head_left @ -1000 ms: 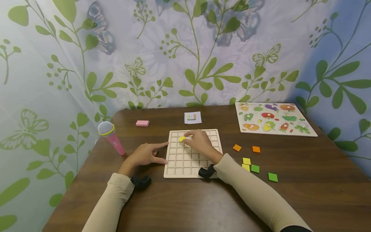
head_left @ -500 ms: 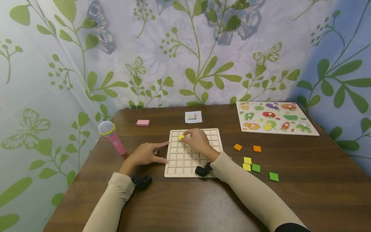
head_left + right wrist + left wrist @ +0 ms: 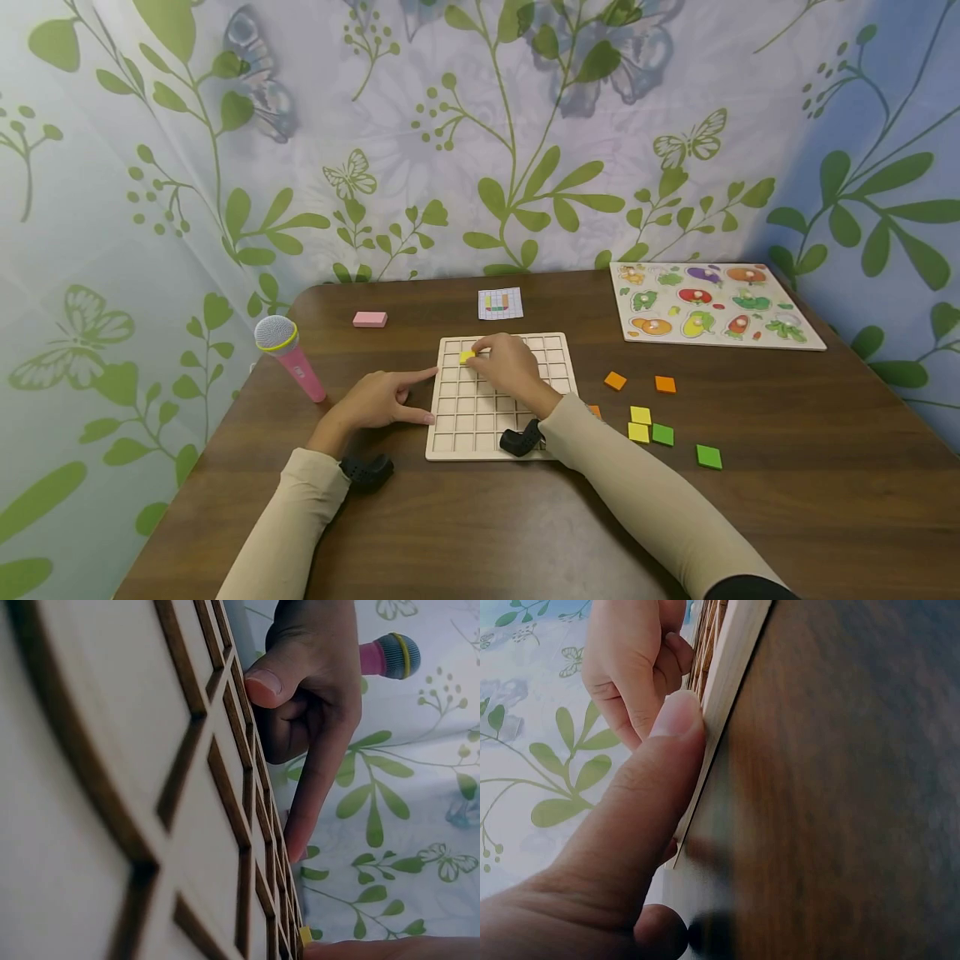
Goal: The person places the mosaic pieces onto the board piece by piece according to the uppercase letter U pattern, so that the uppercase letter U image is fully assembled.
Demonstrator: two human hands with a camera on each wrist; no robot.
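Observation:
A pale wooden grid board lies on the brown table. My right hand reaches over it and pinches a yellow square tile at a cell near the far left corner. In the right wrist view this yellow tile shows at the fingertip, low against the grid. My left hand is at the board's left side, thumb and index finger stretched apart with their tips at its edge and the other fingers folded. The left wrist view shows the left thumb along the board's side.
Loose yellow, green and orange tiles lie right of the board. A small pattern card and a pink block sit behind it. A pink toy microphone stands left; a vegetable puzzle board lies back right.
My right hand has moved slightly left with the yellow tile, which now lies flatter at the grid. The left hand has stayed at the board's edge.

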